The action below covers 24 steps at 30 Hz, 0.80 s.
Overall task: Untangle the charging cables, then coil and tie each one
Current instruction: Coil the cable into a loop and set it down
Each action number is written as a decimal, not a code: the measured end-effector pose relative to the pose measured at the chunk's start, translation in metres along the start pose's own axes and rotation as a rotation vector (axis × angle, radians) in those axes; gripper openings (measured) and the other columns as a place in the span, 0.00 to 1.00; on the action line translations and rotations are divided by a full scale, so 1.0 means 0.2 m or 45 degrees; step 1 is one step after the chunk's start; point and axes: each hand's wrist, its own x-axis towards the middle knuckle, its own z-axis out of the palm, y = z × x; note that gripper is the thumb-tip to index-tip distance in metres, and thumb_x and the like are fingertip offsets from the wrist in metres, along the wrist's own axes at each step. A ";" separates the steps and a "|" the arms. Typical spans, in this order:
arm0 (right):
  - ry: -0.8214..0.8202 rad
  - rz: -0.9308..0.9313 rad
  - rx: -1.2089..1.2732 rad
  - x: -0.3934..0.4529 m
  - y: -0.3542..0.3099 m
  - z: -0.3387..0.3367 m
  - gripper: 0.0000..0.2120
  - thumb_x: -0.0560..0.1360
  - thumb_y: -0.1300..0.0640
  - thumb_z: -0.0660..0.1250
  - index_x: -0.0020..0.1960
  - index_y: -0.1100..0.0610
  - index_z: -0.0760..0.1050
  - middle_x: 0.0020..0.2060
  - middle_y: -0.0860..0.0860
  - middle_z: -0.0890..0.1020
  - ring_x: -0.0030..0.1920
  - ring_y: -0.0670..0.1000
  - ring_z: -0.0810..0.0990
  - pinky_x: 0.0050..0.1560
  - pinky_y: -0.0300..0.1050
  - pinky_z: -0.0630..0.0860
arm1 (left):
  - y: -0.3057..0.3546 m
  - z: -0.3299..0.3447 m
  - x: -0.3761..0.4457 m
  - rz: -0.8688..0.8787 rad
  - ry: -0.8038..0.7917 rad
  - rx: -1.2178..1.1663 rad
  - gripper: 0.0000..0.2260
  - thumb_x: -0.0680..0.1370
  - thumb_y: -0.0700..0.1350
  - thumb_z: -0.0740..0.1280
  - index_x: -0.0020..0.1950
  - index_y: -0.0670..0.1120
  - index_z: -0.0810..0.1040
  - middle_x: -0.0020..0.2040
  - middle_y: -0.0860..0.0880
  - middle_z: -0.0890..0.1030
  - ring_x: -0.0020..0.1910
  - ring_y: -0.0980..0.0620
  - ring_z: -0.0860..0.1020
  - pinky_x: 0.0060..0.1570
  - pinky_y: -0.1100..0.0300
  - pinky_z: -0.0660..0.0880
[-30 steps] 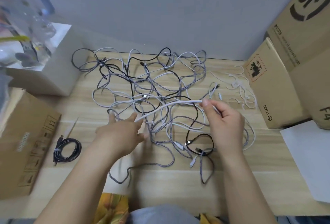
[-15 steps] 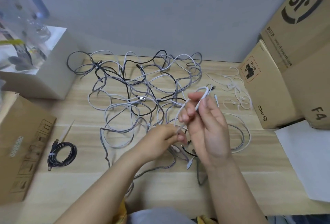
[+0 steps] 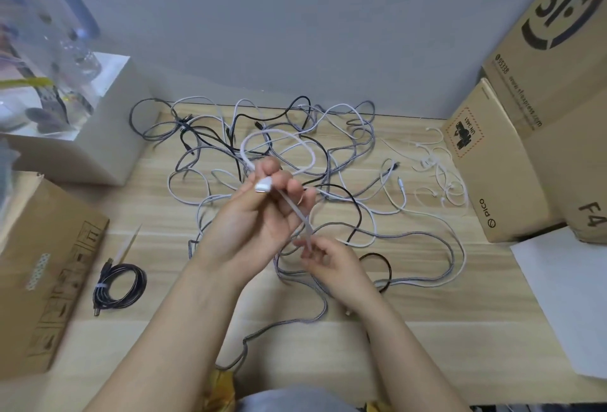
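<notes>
A tangle of grey, white and black charging cables sprawls over the wooden table. Raised above the heap, my left hand grips a white cable by its white plug, and a loop of it arches over my fingers. The cable runs down from there to my right hand, which pinches it between thumb and fingers just above the table. A black cable, coiled and tied, lies at the left.
Thin white ties lie scattered at the right. Cardboard boxes stand behind them, and another box stands at the left. A white box carries a clear container. White paper covers the right edge.
My left hand has taken over the white cable's plug end and risen above the heap. My right hand has slid down the cable towards me. A loop has formed over my left fingers.
</notes>
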 end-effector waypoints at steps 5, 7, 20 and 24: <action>0.330 0.034 0.083 -0.01 0.03 -0.03 0.09 0.74 0.55 0.64 0.38 0.44 0.78 0.35 0.44 0.78 0.36 0.39 0.74 0.41 0.37 0.71 | 0.04 -0.08 -0.01 -0.233 -0.017 -0.027 0.10 0.74 0.39 0.59 0.39 0.44 0.79 0.26 0.52 0.68 0.21 0.58 0.65 0.31 0.64 0.73; 0.494 -0.021 0.304 -0.03 -0.05 -0.06 0.08 0.72 0.54 0.62 0.40 0.46 0.79 0.36 0.43 0.80 0.35 0.38 0.75 0.38 0.31 0.69 | 0.01 -0.12 -0.03 -0.210 0.256 0.426 0.11 0.73 0.38 0.59 0.36 0.43 0.80 0.25 0.52 0.66 0.16 0.60 0.60 0.21 0.67 0.67; -0.601 -0.433 0.046 -0.18 -0.36 -0.13 0.07 0.71 0.71 0.68 0.44 0.62 0.81 0.42 0.49 0.79 0.43 0.41 0.76 0.49 0.35 0.71 | -0.16 -0.18 0.08 -0.420 0.376 0.562 0.12 0.82 0.40 0.56 0.45 0.40 0.76 0.28 0.47 0.78 0.23 0.55 0.75 0.24 0.66 0.74; 0.035 -0.085 0.824 -0.13 -0.33 -0.16 0.18 0.66 0.82 0.55 0.34 0.61 0.69 0.42 0.53 0.82 0.34 0.48 0.75 0.34 0.36 0.71 | -0.11 -0.15 0.05 -0.319 0.176 0.684 0.07 0.78 0.38 0.58 0.40 0.43 0.69 0.24 0.52 0.67 0.18 0.59 0.62 0.20 0.68 0.61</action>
